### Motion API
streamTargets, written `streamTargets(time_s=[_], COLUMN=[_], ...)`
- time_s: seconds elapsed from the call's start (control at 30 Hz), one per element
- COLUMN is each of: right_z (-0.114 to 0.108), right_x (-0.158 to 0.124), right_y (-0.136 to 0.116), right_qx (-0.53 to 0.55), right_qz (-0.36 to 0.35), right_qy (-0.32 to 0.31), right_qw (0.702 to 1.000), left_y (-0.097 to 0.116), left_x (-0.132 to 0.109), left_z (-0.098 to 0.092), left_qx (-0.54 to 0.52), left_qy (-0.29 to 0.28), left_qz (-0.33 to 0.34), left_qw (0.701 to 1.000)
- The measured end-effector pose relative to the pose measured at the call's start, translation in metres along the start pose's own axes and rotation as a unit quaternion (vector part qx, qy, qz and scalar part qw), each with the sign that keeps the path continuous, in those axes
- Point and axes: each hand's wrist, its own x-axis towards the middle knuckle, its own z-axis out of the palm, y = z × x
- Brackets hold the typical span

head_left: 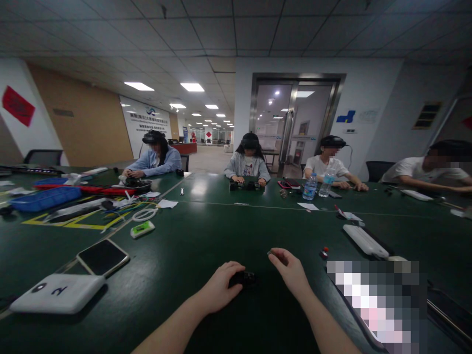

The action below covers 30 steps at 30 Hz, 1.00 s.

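My left hand [220, 287] rests on the dark green table [206, 236] with its fingers curled round a small black object [245, 279]. Just to the right, my right hand [289, 269] is lifted a little, its thumb and fingers pinched on something tiny and dark that I cannot make out. The two hands are close together near the table's front edge.
A phone [103, 256] and a white box [57, 293] lie at the left, a white power strip [365, 240] and a small red piece [324, 252] at the right. Blue trays [44, 198], cables and water bottles [310, 187] sit farther back. Several people work across the table.
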Motion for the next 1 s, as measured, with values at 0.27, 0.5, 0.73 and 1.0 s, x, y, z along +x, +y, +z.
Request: streamTargets(time_s=[0.27,0.5,0.73,1.0], right_z=[0.015,0.028,0.028,0.029], right_x=[-0.015,-0.026,-0.031,-0.030], right_y=[-0.017,-0.028,-0.035,-0.031], right_qx=[-0.073,-0.132,-0.163,-0.168], right_qz=[-0.063,-0.094,-0.106,-0.104], right_qy=[-0.083,-0.164,-0.205,-0.213], right_qw=[0.992,0.973,0.959,0.957], left_y=[-0.009,-0.005,-0.009,-0.001], left_x=[0.003,0.001,0.003,0.002], left_z=[0.005,0.004,0.007,0.005], left_qx=[0.004,-0.008,-0.018,-0.012], left_qy=[0.014,0.029,0.036,0.037], left_qz=[0.012,0.006,0.008,0.010], left_qw=[1.000,1.000,0.999,0.999])
